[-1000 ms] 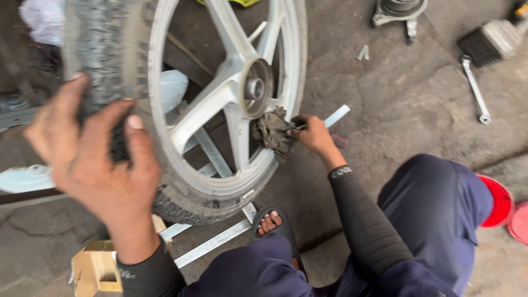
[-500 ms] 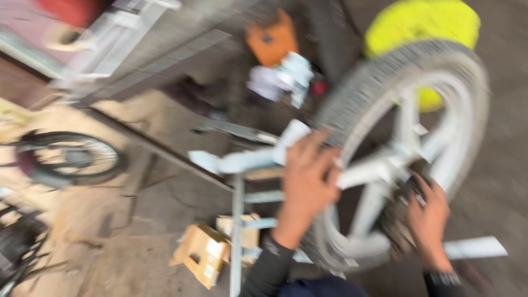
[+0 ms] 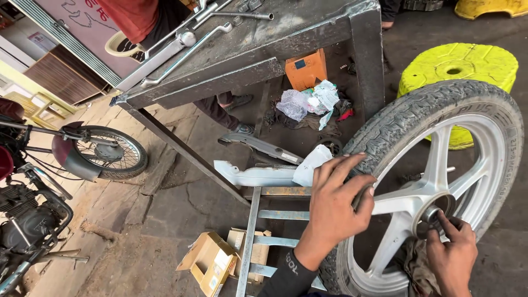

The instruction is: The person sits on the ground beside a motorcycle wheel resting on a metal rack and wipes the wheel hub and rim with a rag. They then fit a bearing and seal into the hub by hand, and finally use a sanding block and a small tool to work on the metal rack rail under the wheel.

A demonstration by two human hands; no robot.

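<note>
A motorcycle wheel (image 3: 440, 181) is held upright at the lower right of the view, just beside a metal table (image 3: 308, 60) and in front of a yellow moulded block (image 3: 459, 66). The wheel is made up of a white cast-alloy rim with broad curved spokes and a black tyre with a chunky, dusty tread; raised lettering is seen on the sidewall but is left unread. At the centre a round metal hub (image 3: 434, 212) is exposed, dark and greasy inside.

The tyre is gripped at its near edge by the left hand (image 3: 335, 206), the fingers spread over the tread and the thumb laid against the rim side, so that the grip is closed on the wheel. The hub is touched by the fingertips of the right hand (image 3: 454, 256), and a dirty rag (image 3: 418, 269) is seen beneath that hand; whether the rag is pinched in the grip cannot be told.

Long steel tools are laid on the table top. A white steel frame (image 3: 258, 236) and small cardboard boxes (image 3: 212, 261) are seen on the cracked concrete floor (image 3: 165, 214), and a parked motorcycle (image 3: 49, 181) is seen well apart at the left
</note>
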